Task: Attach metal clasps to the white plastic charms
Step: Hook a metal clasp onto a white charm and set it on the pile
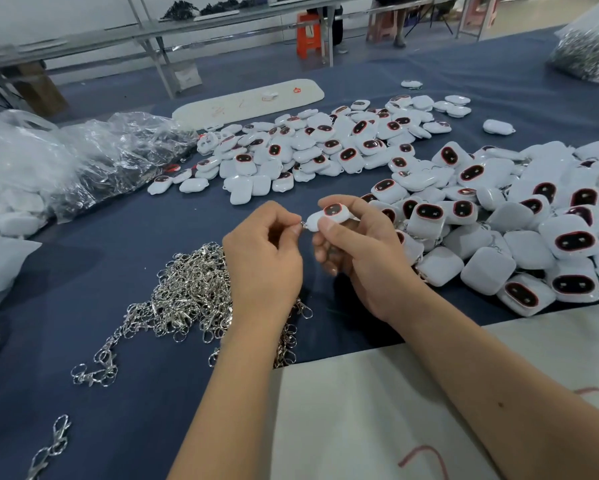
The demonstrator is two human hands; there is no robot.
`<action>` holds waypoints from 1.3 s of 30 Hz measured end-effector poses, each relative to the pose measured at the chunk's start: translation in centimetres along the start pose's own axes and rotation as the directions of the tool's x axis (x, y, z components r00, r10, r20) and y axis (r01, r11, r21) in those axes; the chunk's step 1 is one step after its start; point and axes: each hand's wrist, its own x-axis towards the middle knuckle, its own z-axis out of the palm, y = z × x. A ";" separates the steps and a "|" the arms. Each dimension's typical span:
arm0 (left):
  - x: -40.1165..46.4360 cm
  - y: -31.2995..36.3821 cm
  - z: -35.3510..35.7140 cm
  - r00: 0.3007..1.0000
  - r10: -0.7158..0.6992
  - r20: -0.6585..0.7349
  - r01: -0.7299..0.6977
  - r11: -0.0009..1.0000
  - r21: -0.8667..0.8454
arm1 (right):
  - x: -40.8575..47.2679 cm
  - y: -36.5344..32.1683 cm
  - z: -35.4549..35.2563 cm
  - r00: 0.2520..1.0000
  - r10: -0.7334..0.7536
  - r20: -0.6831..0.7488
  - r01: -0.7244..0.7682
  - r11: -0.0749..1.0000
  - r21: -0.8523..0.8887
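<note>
The right hand (357, 244) is pinching a white charm (329, 216) mid-frame; the left hand (263, 258) is pinching a metal clasp (303, 224) against its edge.

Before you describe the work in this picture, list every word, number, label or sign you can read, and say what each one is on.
No text can be read here.
Long white board beyond the charms: red marks, too blurred to read.
White sheet at the table's near edge: red hand-drawn strokes, cut off, not legible.
White charms: a dark oval ringed in red, no lettering visible.
</note>
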 end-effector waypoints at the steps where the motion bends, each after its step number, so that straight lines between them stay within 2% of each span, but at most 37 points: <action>1: 0.0 0.0 -0.3 0.997 0.072 0.028 -0.074 0.993 0.088 | 0.0 0.1 0.0 1.000 -0.010 -0.004 0.010 0.999 -0.046; 3: 0.1 0.0 -0.6 0.987 0.129 0.100 -0.149 0.965 0.218 | 0.0 0.4 0.1 0.999 -0.034 -0.010 0.033 0.989 -0.142; 5: 0.3 0.1 -0.5 0.980 0.109 0.167 -0.159 0.933 0.323 | -0.1 0.7 0.2 0.998 -0.055 -0.020 0.049 0.969 -0.241; 8: 0.3 0.6 -0.3 0.976 0.058 0.208 -0.130 0.926 0.354 | -0.1 0.9 0.2 0.995 -0.080 -0.067 0.053 0.940 -0.337; 10: 0.1 0.8 0.0 0.989 -0.004 0.147 -0.032 0.970 0.239 | -0.1 0.6 0.2 0.993 -0.084 -0.084 0.059 0.964 -0.260; 12: -0.1 0.6 0.3 0.974 -0.209 0.087 0.216 0.973 -0.082 | 0.0 0.2 0.2 0.996 -0.051 -0.070 0.047 0.997 -0.065; 13: -0.1 0.6 0.4 0.927 -0.349 0.135 0.374 0.877 -0.300 | 0.0 0.0 0.2 0.998 -0.031 -0.050 0.032 0.999 0.022; 14: -0.2 0.6 0.4 0.859 -0.450 0.244 0.511 0.718 -0.472 | 0.0 -0.2 0.2 0.999 -0.015 -0.028 0.017 0.997 0.080; 15: -0.1 0.6 0.3 0.799 -0.486 0.355 0.598 0.573 -0.561 | 0.0 -0.3 0.2 1.000 -0.001 -0.007 0.002 0.994 0.113; 16: 0.1 0.5 0.0 0.762 -0.486 0.428 0.644 0.501 -0.579 | 0.0 -0.4 0.2 1.000 0.011 0.009 -0.013 0.991 0.130; 18: 0.4 0.4 -0.3 0.741 -0.467 0.483 0.670 0.466 -0.578 | 0.0 -0.5 0.2 0.999 0.028 0.028 -0.031 0.990 0.141; 21: 0.3 0.7 -0.1 0.766 -0.454 0.455 0.642 0.507 -0.575 | 0.1 -0.5 0.1 1.000 0.028 0.012 -0.029 0.994 0.104; 26: -0.3 1.2 0.8 0.848 -0.453 0.273 0.515 0.586 -0.626 | 0.1 -0.5 -0.1 0.999 0.038 -0.036 -0.034 0.995 0.093; 32: -0.2 0.6 1.0 0.896 -0.441 0.055 0.387 0.712 -0.587 | 0.0 -0.4 0.1 0.998 0.051 -0.038 -0.049 0.998 0.037; 35: -0.1 0.3 0.9 0.935 -0.352 -0.028 0.300 0.834 -0.463 | -0.1 -0.4 0.2 0.998 0.056 -0.037 -0.055 0.998 0.033; 39: 0.1 -0.1 0.4 0.993 -0.108 -0.055 0.100 0.986 -0.134 | 0.0 -0.5 0.2 0.997 0.067 -0.045 -0.064 0.996 0.056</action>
